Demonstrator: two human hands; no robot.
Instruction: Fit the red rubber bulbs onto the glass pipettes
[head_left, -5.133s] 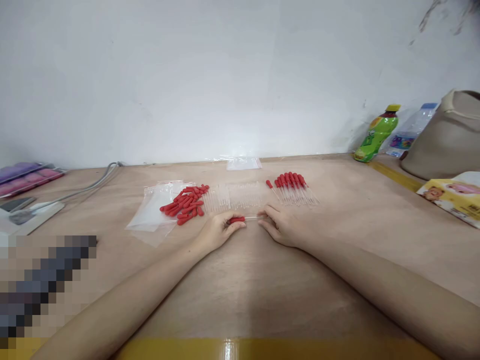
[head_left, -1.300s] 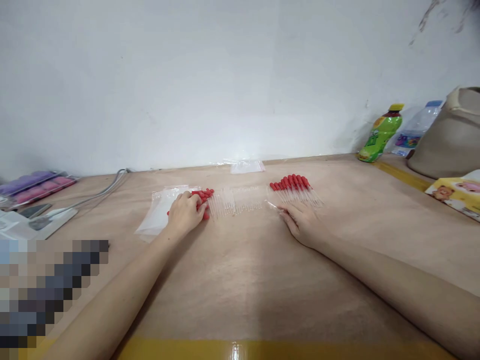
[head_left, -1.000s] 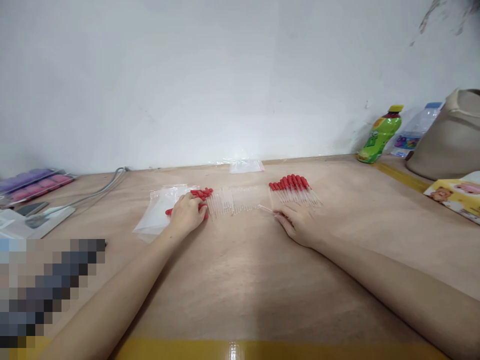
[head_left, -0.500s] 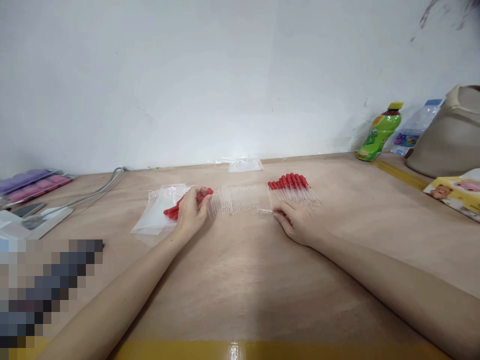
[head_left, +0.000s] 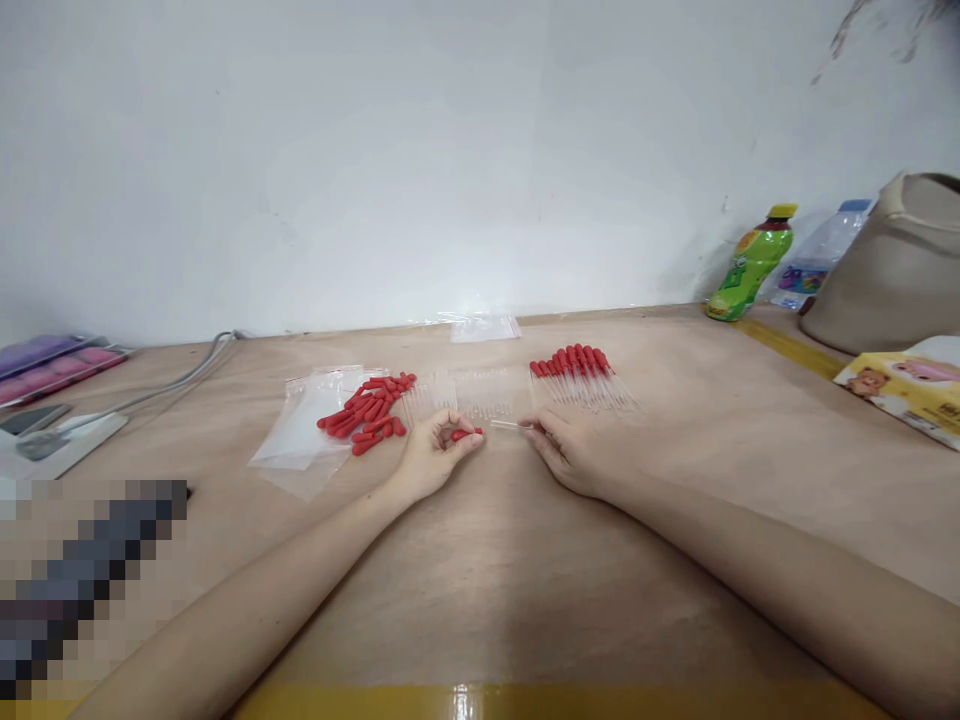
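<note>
My left hand (head_left: 433, 458) pinches a red rubber dropper bulb (head_left: 463, 434) between thumb and fingers. Facing it, my right hand (head_left: 566, 452) grips a thin clear glass dropper tube (head_left: 507, 425), whose free end points left at the bulb with a small gap between them. A pile of loose red bulbs (head_left: 367, 408) lies left of my left hand, partly over clear zip bags (head_left: 296, 432). Beyond my hands, bare glass tubes (head_left: 484, 393) are laid side by side. Just past my right hand, several droppers (head_left: 576, 366) with red bulbs on their tubes form a row.
Another plastic bag (head_left: 485, 328) lies by the wall. At the right are a green bottle (head_left: 752, 265), a clear bottle (head_left: 817, 260), a beige bag (head_left: 892, 265) and a yellow packet (head_left: 907, 395). A grey cable (head_left: 187, 375) and pink-purple packs (head_left: 60, 370) lie left.
My left hand has come away from the bulb pile, moving right and nearer me with one red bulb. My right hand stays nearly in place with the glass tube.
</note>
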